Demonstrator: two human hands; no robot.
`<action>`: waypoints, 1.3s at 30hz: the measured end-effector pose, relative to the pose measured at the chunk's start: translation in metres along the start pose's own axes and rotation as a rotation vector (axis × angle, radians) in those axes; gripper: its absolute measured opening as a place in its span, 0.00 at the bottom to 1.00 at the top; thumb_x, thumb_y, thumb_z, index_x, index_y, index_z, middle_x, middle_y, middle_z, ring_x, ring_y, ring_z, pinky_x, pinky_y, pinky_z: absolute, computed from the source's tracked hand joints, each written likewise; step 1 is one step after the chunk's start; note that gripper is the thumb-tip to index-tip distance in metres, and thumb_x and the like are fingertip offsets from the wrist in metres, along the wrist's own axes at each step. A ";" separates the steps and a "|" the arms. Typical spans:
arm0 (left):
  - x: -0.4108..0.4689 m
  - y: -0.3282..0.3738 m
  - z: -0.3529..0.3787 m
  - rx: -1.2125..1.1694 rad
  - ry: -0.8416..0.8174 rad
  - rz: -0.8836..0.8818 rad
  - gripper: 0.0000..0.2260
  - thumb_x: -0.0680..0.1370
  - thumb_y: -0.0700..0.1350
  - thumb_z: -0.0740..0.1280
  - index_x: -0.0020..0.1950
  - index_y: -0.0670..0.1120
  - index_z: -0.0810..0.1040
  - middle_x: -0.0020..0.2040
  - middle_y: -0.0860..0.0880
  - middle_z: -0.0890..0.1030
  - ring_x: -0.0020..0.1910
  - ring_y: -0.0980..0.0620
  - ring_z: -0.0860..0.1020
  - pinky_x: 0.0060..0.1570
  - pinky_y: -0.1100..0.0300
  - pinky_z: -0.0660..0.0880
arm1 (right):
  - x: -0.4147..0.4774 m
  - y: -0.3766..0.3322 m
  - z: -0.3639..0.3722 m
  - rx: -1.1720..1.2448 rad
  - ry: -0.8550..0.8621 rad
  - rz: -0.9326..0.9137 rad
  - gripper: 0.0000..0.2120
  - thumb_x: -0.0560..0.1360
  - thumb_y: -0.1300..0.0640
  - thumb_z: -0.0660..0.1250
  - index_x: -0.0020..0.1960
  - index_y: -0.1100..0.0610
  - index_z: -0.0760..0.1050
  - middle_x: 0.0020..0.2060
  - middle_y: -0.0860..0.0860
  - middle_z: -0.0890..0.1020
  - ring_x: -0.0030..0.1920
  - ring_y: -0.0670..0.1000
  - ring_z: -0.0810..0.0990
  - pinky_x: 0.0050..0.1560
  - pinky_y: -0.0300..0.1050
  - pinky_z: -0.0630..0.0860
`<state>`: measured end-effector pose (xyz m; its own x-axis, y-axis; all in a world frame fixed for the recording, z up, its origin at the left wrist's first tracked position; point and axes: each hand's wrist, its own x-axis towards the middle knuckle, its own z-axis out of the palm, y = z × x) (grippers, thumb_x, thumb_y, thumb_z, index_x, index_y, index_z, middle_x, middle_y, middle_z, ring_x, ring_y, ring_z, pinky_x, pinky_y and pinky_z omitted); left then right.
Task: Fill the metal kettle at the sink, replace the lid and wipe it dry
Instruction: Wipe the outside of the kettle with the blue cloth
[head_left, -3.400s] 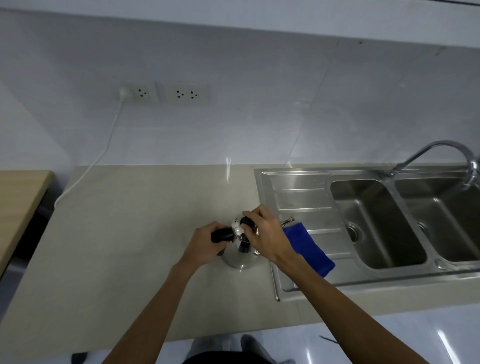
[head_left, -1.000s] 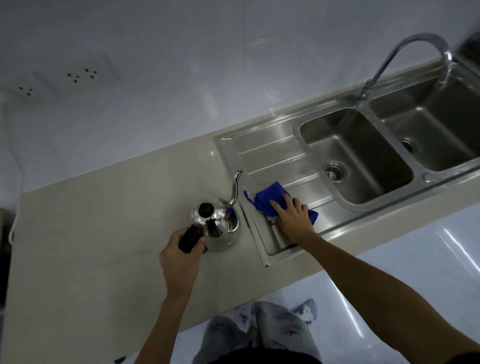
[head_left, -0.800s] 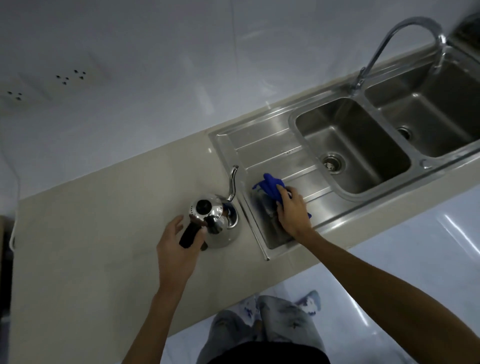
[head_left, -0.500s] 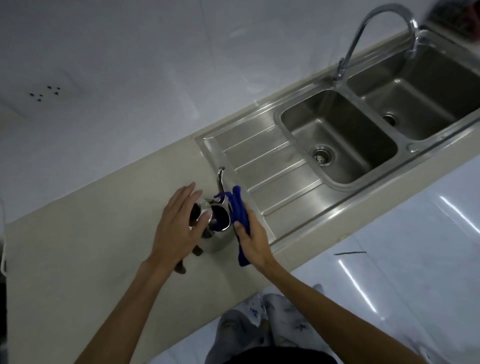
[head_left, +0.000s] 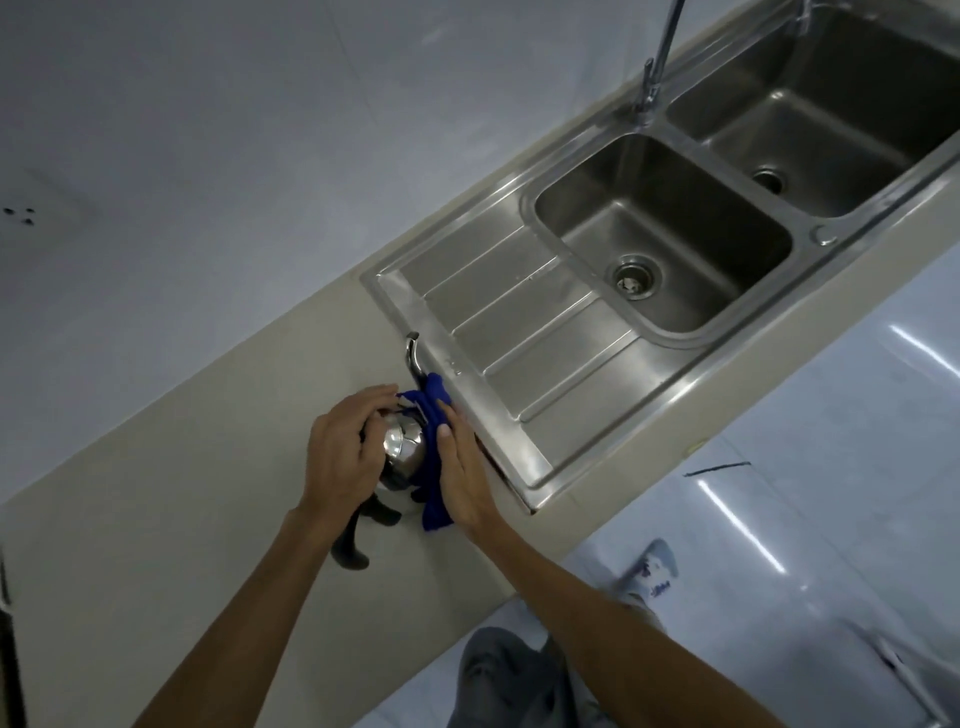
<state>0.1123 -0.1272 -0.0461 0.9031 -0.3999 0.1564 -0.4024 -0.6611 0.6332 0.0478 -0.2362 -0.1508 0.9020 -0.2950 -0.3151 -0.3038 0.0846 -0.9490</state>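
The shiny metal kettle (head_left: 402, 453) stands on the beige counter, just left of the sink's drainboard. Its thin curved spout (head_left: 413, 353) points away from me and its black handle (head_left: 353, 545) sticks out toward me. My left hand (head_left: 340, 452) rests over the kettle's top, covering the lid. My right hand (head_left: 462, 467) presses a blue cloth (head_left: 431, 452) flat against the kettle's right side. Cloth ends hang out above and below the hand.
The steel double sink (head_left: 670, 228) with its ribbed drainboard (head_left: 524, 332) lies to the right, and a tall tap (head_left: 657, 57) stands behind the basins. The beige counter (head_left: 156, 509) stretches left. A wall socket (head_left: 21, 215) sits far left. My legs and a glossy floor are below.
My right hand picked the blue cloth off the drainboard and brought it to the kettle's side. My left hand moved from the handle onto the kettle's top.
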 end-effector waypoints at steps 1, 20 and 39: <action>-0.001 -0.001 0.002 0.002 0.022 -0.009 0.18 0.78 0.41 0.55 0.57 0.38 0.82 0.56 0.44 0.84 0.56 0.48 0.82 0.59 0.47 0.78 | -0.004 -0.003 0.005 0.006 0.025 0.014 0.23 0.81 0.35 0.48 0.75 0.38 0.61 0.77 0.43 0.61 0.77 0.47 0.59 0.77 0.60 0.56; 0.000 0.007 0.000 0.153 -0.105 -0.122 0.20 0.81 0.44 0.54 0.72 0.42 0.72 0.73 0.47 0.72 0.77 0.50 0.62 0.74 0.56 0.59 | -0.043 -0.031 0.068 0.216 0.566 0.043 0.26 0.82 0.38 0.48 0.77 0.45 0.59 0.76 0.41 0.62 0.77 0.45 0.57 0.77 0.56 0.57; 0.000 0.029 0.000 0.337 -0.013 -0.537 0.24 0.81 0.46 0.57 0.77 0.41 0.62 0.78 0.40 0.61 0.77 0.41 0.60 0.75 0.43 0.59 | -0.040 -0.037 0.055 0.081 0.409 -0.071 0.25 0.82 0.38 0.48 0.73 0.48 0.68 0.74 0.41 0.65 0.76 0.45 0.60 0.76 0.46 0.56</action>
<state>0.1004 -0.1466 -0.0281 0.9912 0.0369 -0.1272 0.0794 -0.9343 0.3475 0.0397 -0.1748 -0.1039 0.7185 -0.6552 -0.2336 -0.2057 0.1208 -0.9711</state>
